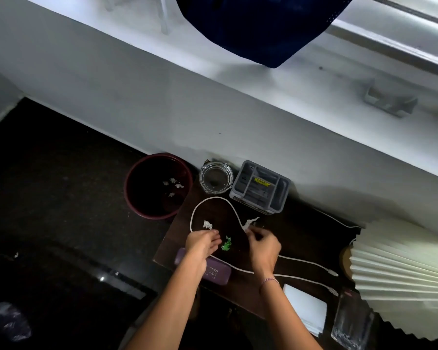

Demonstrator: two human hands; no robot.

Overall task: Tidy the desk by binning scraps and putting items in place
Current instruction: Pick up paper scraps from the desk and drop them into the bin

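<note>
On the grey organiser [259, 187], a yellow label [261, 182], writing unreadable.

Left grip [204, 242] loosely curled; right grip [259, 242] fingers pinched together.

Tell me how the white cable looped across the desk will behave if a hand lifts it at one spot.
The white cable lies in loose curves, so it is probably floppy and would sag either side of the grip. Its loop surrounds a white scrap and a green scrap, so dragging it may sweep those light bits along.
</note>
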